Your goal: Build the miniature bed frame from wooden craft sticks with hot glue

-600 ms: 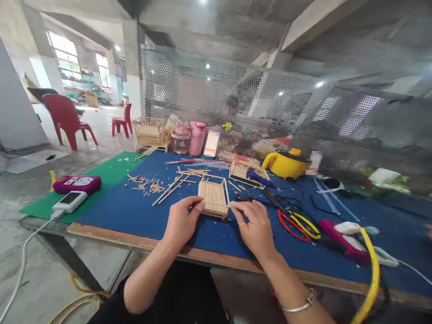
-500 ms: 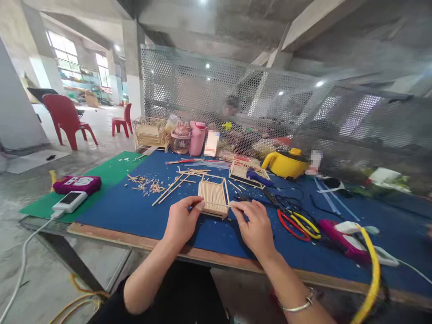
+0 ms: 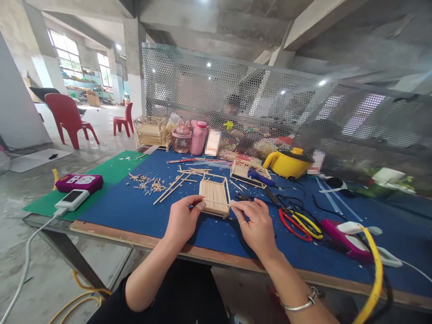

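Observation:
My left hand (image 3: 184, 220) pinches the left end of a thin wooden stick (image 3: 218, 204) between thumb and fingertips. At its right end, the fingertips of my right hand (image 3: 255, 227) are closed on the same stick. The stick lies level across the near side of a small tray-like frame (image 3: 213, 191) built of wooden sticks, with a slatted base and raised rails. Whether the stick touches the frame's corner posts I cannot tell, as my fingertips cover its ends.
Loose sticks (image 3: 172, 190) and a pile of short offcuts (image 3: 153, 184) lie left of the frame. Behind stands another stick frame (image 3: 243, 171) with a blue glue gun (image 3: 259, 176). To the right are red-and-yellow-handled pliers (image 3: 297, 226), cables and a yellow pot (image 3: 286, 164).
The whole view has shifted very slightly. Both hands keep their grip on the stick at the near side of the frame.

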Action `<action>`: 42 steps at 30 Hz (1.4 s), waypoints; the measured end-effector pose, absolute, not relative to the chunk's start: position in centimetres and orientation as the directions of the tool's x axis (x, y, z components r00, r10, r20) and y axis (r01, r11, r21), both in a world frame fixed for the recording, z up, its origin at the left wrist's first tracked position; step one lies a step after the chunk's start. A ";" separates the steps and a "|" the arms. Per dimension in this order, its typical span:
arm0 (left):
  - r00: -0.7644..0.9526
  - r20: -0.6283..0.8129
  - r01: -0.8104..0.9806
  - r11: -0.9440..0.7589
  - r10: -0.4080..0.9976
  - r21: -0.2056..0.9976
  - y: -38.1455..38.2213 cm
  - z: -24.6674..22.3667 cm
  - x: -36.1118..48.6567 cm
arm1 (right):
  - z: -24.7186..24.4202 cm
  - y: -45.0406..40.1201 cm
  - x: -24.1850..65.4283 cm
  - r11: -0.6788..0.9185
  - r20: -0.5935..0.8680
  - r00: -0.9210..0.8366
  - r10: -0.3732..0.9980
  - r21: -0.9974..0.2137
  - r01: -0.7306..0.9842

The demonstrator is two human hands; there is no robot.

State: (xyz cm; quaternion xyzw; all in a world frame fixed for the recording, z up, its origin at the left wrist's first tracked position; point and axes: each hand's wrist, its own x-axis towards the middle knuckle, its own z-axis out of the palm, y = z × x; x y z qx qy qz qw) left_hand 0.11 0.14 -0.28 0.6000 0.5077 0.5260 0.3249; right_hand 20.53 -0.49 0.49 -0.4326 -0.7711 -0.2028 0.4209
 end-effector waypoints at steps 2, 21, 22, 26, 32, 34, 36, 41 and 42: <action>-0.070 0.303 0.266 -0.275 0.950 0.924 0.1 -0.3 0.1 | 0.6 -0.5 20.5 0.550 0.827 -0.284 0.485 -0.036 0.834; -0.077 0.384 0.339 -0.338 0.920 0.878 0.1 -0.4 0.1 | 0.2 -0.8 20.2 0.507 0.829 -0.195 0.524 -0.119 0.854; -0.076 0.385 0.342 -0.339 0.920 0.876 0.1 -0.4 0.1 | 0.2 -0.9 20.2 0.508 0.826 -0.197 0.529 -0.122 0.853; -0.078 0.388 0.349 -0.340 0.918 0.874 0.1 -0.3 0.1 | 0.3 -0.9 20.0 0.509 0.823 -0.196 0.532 -0.126 0.852; -0.073 0.395 0.349 -0.348 0.916 0.870 0.0 -0.2 0.1 | 0.6 -0.9 19.8 0.512 0.824 -0.189 0.533 -0.137 0.848; -0.073 0.395 0.348 -0.348 0.916 0.870 0.0 -0.2 0.1 | 0.6 -0.8 19.8 0.509 0.829 -0.177 0.531 -0.145 0.848; -0.080 0.395 0.351 -0.345 0.915 0.870 0.0 -0.2 0.1 | 0.6 -0.8 19.9 0.506 0.833 -0.165 0.528 -0.153 0.849; -0.090 0.389 0.356 -0.336 0.917 0.872 0.0 -0.1 0.1 | 0.8 -0.9 20.0 0.526 0.830 -0.169 0.532 -0.168 0.834; -0.089 0.388 0.355 -0.335 0.917 0.873 -0.1 -0.1 0.1 | 0.8 -1.0 20.0 0.533 0.828 -0.169 0.535 -0.175 0.828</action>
